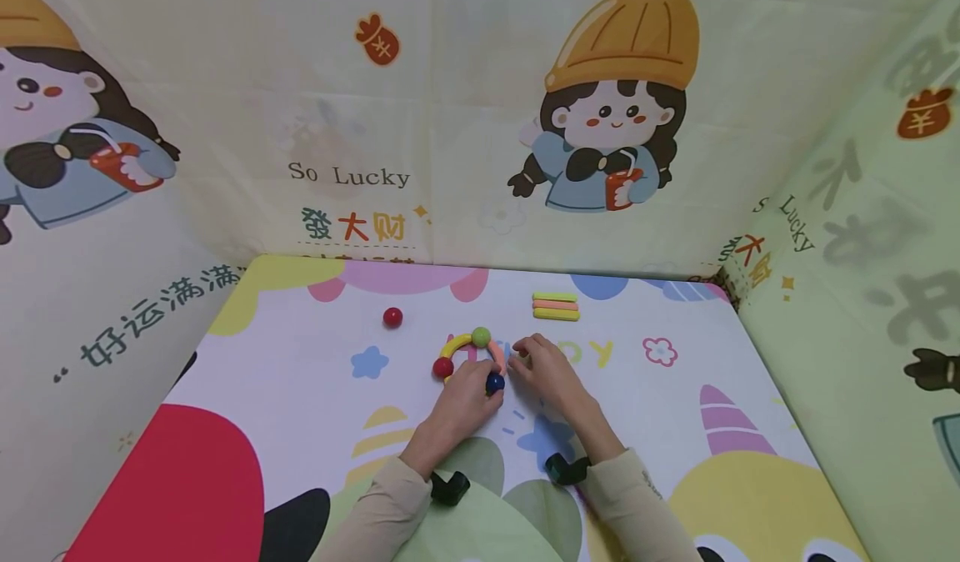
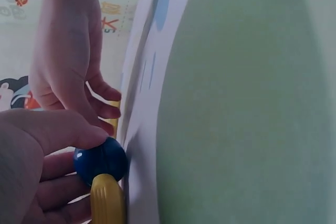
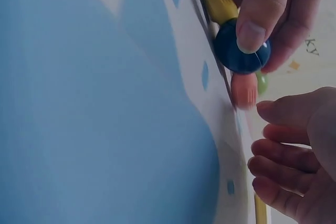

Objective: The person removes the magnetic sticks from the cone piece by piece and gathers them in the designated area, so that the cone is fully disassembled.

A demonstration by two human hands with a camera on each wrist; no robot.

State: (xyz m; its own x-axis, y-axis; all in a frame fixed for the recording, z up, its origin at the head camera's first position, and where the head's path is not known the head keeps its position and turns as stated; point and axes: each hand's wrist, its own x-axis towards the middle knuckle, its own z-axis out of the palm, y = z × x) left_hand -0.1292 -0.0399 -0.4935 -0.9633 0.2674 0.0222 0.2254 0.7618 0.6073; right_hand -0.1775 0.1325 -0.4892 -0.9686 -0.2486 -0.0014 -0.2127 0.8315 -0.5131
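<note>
My left hand (image 1: 468, 399) pinches a dark blue ball (image 1: 495, 383) between thumb and fingers. That ball belongs to a ring on the tabletop, along with a green ball (image 1: 481, 338), a red ball (image 1: 443, 368), a curved yellow rod (image 1: 454, 346) and a curved pink rod (image 1: 497, 355). In the left wrist view another yellow rod (image 2: 107, 200) meets the blue ball; the left hand hides most of it from the head view. Just right of the pink rod, my right hand (image 1: 551, 374) has loosely bent, spread fingers holding nothing. The right wrist view shows a small gap between its fingertips and the pink rod (image 3: 244, 90).
A loose red ball (image 1: 392, 318) lies behind and left of the ring. Several straight rods, including a pink rod (image 1: 556, 305), lie side by side at the back right. The printed tabletop (image 1: 300, 395) meets a patterned cloth (image 1: 465, 128) along its far edge.
</note>
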